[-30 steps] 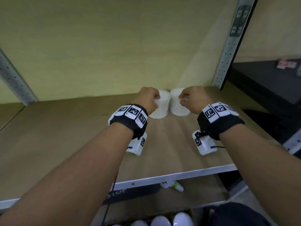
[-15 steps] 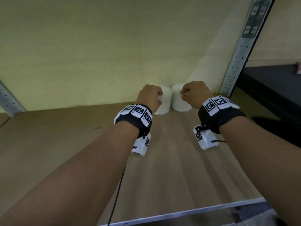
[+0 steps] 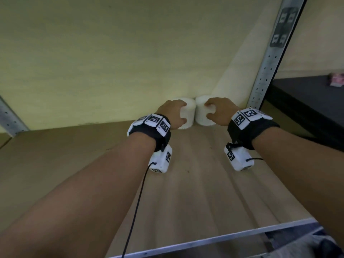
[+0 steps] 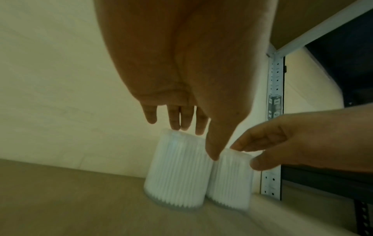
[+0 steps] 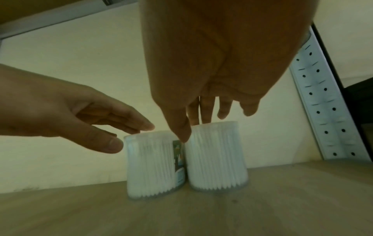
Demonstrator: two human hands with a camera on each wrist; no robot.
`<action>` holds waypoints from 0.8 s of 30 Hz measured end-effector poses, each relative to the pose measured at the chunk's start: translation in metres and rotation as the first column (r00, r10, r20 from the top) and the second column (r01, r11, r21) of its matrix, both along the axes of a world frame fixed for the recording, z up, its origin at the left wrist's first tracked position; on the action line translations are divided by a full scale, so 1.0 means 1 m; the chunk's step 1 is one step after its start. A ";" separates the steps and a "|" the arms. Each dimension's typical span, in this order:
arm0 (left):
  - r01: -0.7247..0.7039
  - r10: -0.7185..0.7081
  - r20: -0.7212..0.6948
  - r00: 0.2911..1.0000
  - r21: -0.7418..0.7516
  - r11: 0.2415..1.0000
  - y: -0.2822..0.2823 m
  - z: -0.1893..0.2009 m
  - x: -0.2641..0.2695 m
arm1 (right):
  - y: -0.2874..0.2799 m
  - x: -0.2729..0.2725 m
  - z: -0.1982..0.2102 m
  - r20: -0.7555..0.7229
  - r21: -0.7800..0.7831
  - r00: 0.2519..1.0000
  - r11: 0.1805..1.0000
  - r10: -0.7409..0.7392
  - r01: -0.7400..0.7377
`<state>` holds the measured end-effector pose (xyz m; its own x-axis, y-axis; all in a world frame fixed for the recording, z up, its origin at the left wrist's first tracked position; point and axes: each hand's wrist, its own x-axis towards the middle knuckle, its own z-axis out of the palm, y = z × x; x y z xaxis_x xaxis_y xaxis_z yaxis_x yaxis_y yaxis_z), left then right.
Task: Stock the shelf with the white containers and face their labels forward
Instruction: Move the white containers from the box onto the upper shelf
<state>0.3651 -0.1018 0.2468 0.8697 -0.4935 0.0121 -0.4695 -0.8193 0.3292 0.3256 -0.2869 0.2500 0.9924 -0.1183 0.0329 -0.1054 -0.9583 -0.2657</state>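
Two white ribbed containers stand side by side, touching, at the back right of the wooden shelf (image 3: 186, 183), against the wall. My left hand (image 3: 173, 114) hovers over the left container (image 3: 189, 116), its straight fingertips on the top rim and its thumb in front. My right hand (image 3: 217, 110) does the same over the right container (image 3: 201, 116). In the right wrist view a coloured label (image 5: 178, 158) shows on the left container's (image 5: 149, 166) right side, turned toward the right container (image 5: 216, 156). No label shows on the right one.
A perforated metal upright (image 3: 264, 71) rises just right of the containers. The pale back wall (image 3: 111, 62) stands directly behind them. The shelf's metal front edge (image 3: 204, 239) runs below my forearms. A dark neighbouring shelf (image 3: 307, 99) lies to the right.
Both hands carried the containers deeper to the back wall. Their fingers, curled round the containers before, have now straightened and only touch the tops.
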 end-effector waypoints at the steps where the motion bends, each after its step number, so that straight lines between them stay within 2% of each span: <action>1: 0.016 -0.016 -0.019 1.000 0.006 1.000 0.002 0.003 -0.005 | 0.002 -0.005 -0.002 0.001 -0.004 1.000 1.000 -0.005 0.005; 7: 0.011 -0.011 -0.001 1.000 -0.019 1.000 0.020 0.019 -0.053 | 0.023 -0.057 0.009 0.053 0.010 0.998 1.000 0.026 -0.027; 13: -0.007 0.009 -0.035 0.999 0.056 0.998 0.053 0.038 -0.126 | 0.060 -0.127 0.026 0.047 0.061 0.997 0.996 0.066 -0.068; 20: -0.063 0.064 -0.097 0.993 0.013 0.998 0.106 0.030 -0.206 | 0.113 -0.197 0.023 0.013 0.114 0.991 0.984 0.135 -0.136; 24: -0.093 0.092 -0.117 0.989 -0.007 0.996 0.141 0.020 -0.247 | 0.142 -0.235 0.008 0.009 0.135 0.983 0.974 0.183 -0.182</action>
